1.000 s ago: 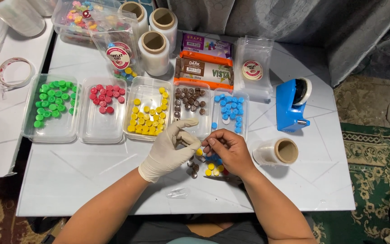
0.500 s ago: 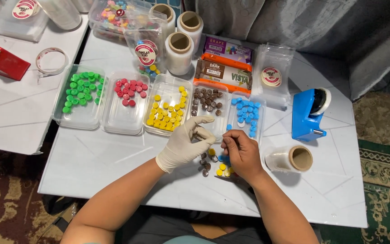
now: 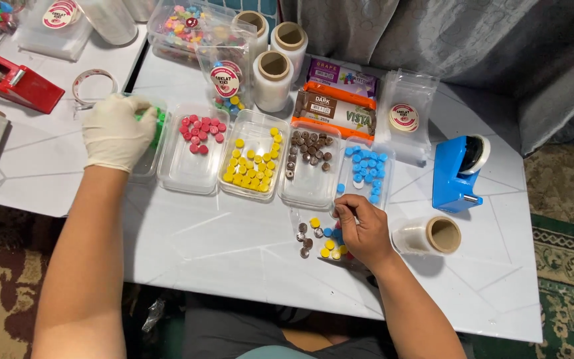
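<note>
On the white desk [image 3: 234, 252], the gloved left hand [image 3: 117, 133] reaches into the tray of green candies [image 3: 157, 126], its grip curled over them; whether it pinches one cannot be told. The bare right hand [image 3: 363, 229] rests over the clear bag of mixed candies [image 3: 317, 239], fingertips pinched together at its edge.

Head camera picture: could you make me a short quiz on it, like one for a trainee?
1. True or false: the left hand, gloved, is at the tray of green pieces.
2. Which tray lies between the red tray and the brown tray? A blue B yellow C green
3. What does the bare right hand rest on?

Key: 1 true. 2 B, the yellow tray. 3 A clear bag with mixed pieces inside.
</note>
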